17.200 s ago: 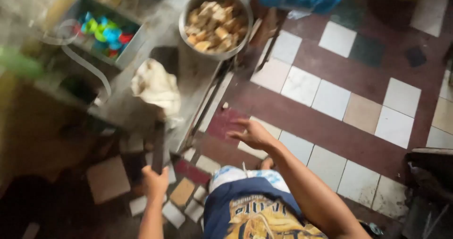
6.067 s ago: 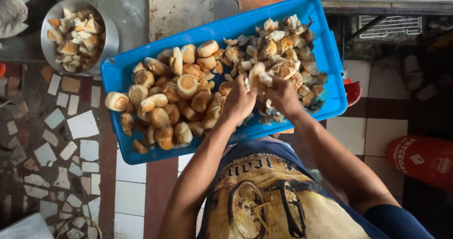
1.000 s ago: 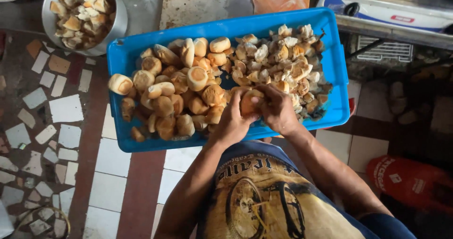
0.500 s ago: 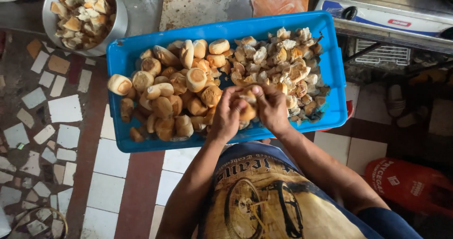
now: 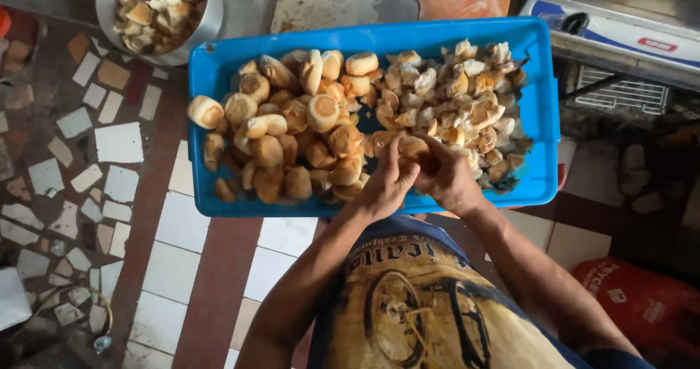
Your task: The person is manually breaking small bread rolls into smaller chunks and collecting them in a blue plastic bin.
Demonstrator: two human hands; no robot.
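A: Both hands are over the blue tray [image 5: 219,70], same spot as half a second ago. Left hand [image 5: 386,183] and right hand [image 5: 448,179] are both gripping one bread roll [image 5: 413,147] between them.

B: Fingers?

A: Curled onto the roll from either side, thumbs on top. It sits just above the tray's near edge, between whole rolls [image 5: 292,136] and torn pieces [image 5: 459,99].

B: Anything shifted?

A: The metal bowl [image 5: 208,26] stays at top left.
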